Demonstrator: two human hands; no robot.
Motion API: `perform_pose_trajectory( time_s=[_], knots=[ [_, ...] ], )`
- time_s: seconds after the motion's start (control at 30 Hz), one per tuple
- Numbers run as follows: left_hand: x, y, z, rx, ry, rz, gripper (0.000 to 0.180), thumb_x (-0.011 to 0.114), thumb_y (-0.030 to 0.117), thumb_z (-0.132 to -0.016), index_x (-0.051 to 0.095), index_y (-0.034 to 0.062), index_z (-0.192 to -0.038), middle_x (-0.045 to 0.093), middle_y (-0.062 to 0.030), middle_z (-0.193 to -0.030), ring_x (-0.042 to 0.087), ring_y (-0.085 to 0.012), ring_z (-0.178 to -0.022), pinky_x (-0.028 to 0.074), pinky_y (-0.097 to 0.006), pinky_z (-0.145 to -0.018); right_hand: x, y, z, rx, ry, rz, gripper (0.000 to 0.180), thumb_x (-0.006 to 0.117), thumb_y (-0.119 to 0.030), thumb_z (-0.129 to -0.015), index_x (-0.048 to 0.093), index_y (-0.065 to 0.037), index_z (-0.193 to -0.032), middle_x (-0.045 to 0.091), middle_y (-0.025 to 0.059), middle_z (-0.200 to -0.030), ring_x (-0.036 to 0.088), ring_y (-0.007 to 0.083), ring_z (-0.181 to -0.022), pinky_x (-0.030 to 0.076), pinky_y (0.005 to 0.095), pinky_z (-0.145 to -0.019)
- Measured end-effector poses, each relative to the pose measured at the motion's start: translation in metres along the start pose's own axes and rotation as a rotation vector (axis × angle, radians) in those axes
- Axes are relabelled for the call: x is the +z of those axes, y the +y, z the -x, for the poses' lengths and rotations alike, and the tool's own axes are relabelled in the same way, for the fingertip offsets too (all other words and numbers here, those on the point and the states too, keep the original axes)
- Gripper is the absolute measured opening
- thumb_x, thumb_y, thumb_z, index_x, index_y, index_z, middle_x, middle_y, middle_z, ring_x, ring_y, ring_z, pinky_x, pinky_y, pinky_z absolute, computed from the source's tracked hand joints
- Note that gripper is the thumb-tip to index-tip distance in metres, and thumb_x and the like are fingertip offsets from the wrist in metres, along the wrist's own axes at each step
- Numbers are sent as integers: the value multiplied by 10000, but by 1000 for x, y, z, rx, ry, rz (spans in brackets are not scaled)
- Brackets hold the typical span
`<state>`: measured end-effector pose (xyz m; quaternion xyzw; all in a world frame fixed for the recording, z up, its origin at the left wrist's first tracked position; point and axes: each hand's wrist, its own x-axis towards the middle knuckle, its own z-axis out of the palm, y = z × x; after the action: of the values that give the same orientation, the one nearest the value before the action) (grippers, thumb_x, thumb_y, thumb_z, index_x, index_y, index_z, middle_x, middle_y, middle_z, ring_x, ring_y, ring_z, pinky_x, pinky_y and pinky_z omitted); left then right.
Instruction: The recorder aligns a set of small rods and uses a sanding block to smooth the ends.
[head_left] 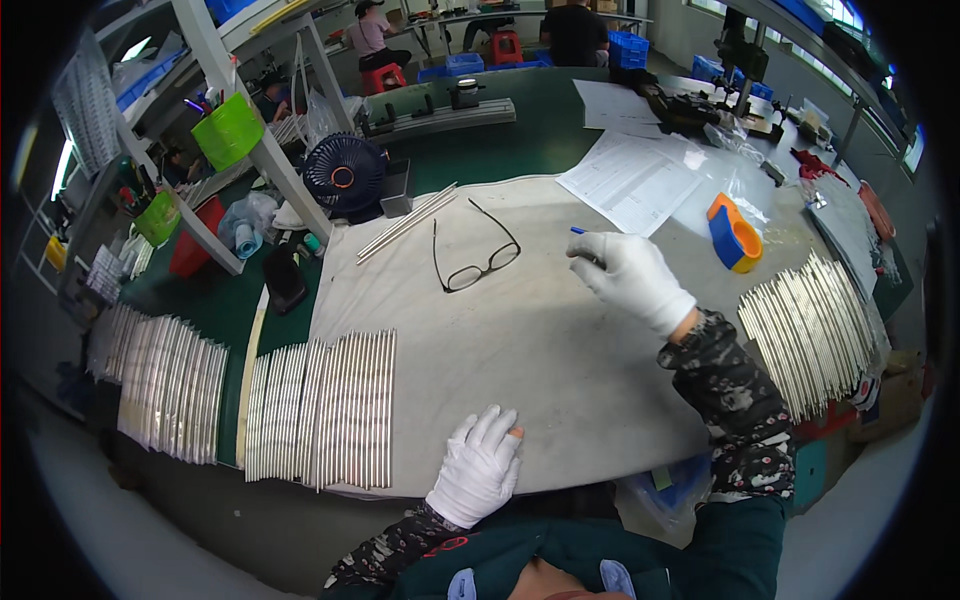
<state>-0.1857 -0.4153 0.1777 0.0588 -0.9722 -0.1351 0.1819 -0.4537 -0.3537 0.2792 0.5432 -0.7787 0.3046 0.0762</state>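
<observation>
My left hand [476, 468], in a white glove with the thumb tip bare, lies flat on the grey cloth [560, 370] near its front edge. Its fingers are stretched out and hold nothing. Farther off to the right, my white-gloved right hand [632, 275] is closed over the cloth, on a pen [577, 230] whose blue end sticks out past the fingers. The rest of the pen is mostly hidden. A pair of black-framed glasses [468, 276] lies left of this hand, arms folded out. Printed paper sheets [632, 180] lie just beyond it.
Rows of slim metal rods lie at the left [320, 410], far left [172, 385] and right [808, 335]. A few loose rods [405, 225] lie beside a dark fan [343, 175]. A blue-and-orange tape dispenser [735, 235] stands right of the papers. People sit in the background.
</observation>
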Motion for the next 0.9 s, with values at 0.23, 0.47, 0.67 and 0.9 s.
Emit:
perform_pose_trajectory(
  time_s=[0.23,0.47,0.67,0.9],
  knots=[
    [1,0,5,-12,-10,12,336,629,140,-744,564,23,-1052,540,-144,-1177,502,-334,-1118,386,-440,-931,108,43,-91,693,-271,-581,315,554,-301,-849,661,-54,-1013,669,149,-957,631,323,-913,490,386,-797],
    [-2,0,4,-55,-91,78,360,633,183,-748,572,44,-1074,528,-125,-1215,481,-314,-1168,368,-441,-964,128,41,-121,636,-539,78,373,635,-251,-745,658,-62,-1065,615,164,-1135,584,321,-1064,463,381,-880],
    [-1,-1,1,-36,-62,75,359,638,183,-744,571,48,-1070,528,-124,-1215,481,-306,-1170,362,-437,-968,116,48,-104,577,-455,-15,332,580,-202,-734,671,-72,-1026,636,200,-1035,601,347,-996,473,375,-850],
    [2,-2,5,-18,26,71,368,645,143,-721,567,43,-1066,543,-128,-1192,494,-308,-1151,368,-423,-965,33,4,-28,224,81,19,126,578,-172,-710,623,-77,-779,644,128,-714,638,321,-724,508,393,-683]
  ],
)
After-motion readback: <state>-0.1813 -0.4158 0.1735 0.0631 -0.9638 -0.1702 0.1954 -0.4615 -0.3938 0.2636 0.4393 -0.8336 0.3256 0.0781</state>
